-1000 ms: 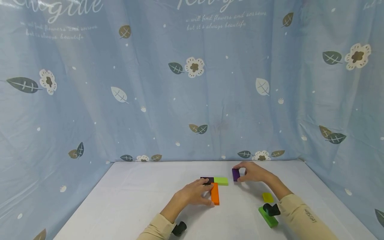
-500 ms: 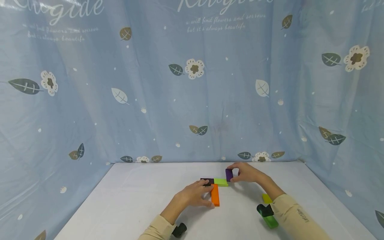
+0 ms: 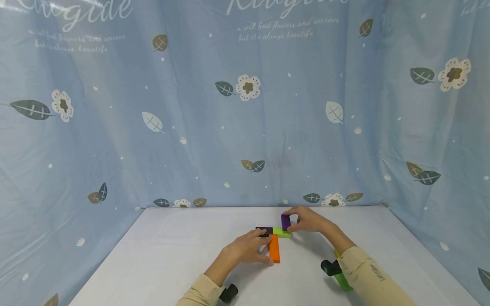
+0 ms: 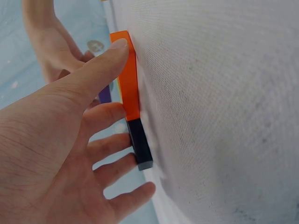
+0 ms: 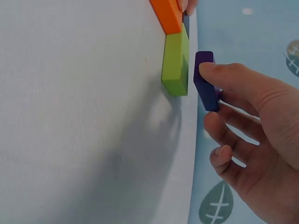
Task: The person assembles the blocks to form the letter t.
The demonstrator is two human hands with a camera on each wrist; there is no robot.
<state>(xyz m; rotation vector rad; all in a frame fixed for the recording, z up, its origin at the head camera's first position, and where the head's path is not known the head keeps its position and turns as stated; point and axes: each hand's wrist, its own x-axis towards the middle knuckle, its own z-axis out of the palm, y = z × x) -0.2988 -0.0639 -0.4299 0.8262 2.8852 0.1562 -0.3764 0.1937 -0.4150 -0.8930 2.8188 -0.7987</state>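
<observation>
My right hand (image 3: pixel 310 220) pinches a purple block (image 3: pixel 286 222) between thumb and fingers, tilted up at the lime block (image 3: pixel 278 233). In the right wrist view a gap shows between the purple block (image 5: pixel 204 81) and the lime block (image 5: pixel 175 65). An orange block (image 3: pixel 274 249) meets the row formed by the lime and black (image 3: pixel 269 229) blocks, pointing toward me. My left hand (image 3: pixel 246 248) rests on these with fingers spread. In the left wrist view its thumb lies at the near end of the orange block (image 4: pixel 131 88), and other fingers touch the black block (image 4: pixel 139 140).
A green block (image 3: pixel 343 284) and a yellow block (image 3: pixel 337 253) lie on the right of the white table (image 3: pixel 172 246), partly hidden under my right forearm. Blue patterned curtain (image 3: pixel 199 127) hangs behind the table and along both sides.
My right hand has carried the purple block leftward until it overlaps the lime block's right part in the head view. My left hand and the joined blocks stay in place.
</observation>
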